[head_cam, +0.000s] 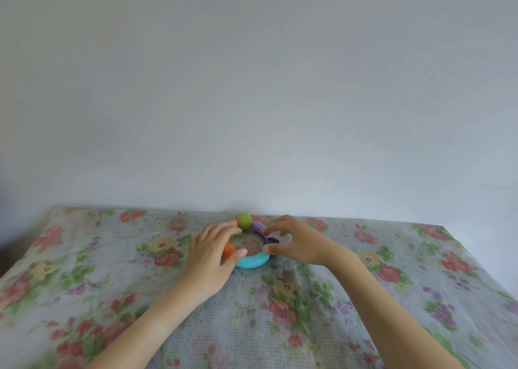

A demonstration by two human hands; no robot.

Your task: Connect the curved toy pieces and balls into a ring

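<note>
Lying flat on the flowery cloth (280, 312), the toy ring (249, 245) sits between the two hands, near the far edge of the table. A green ball (244, 221) is at the far side, just past the fingertips of both hands. A purple curved piece (258, 226) runs from it toward the right hand (297, 242). A dark blue ball (270, 241) sits between that hand's thumb and fingers, which are curled close around it. A teal curved piece (251, 261) lies by both thumbs. The left hand (210, 254) is spread wide over the ring's left side, fingers on top, thumb touching the teal piece. An orange ball (229, 249) peeks out under it. A plain wall (252, 88) stands behind.
</note>
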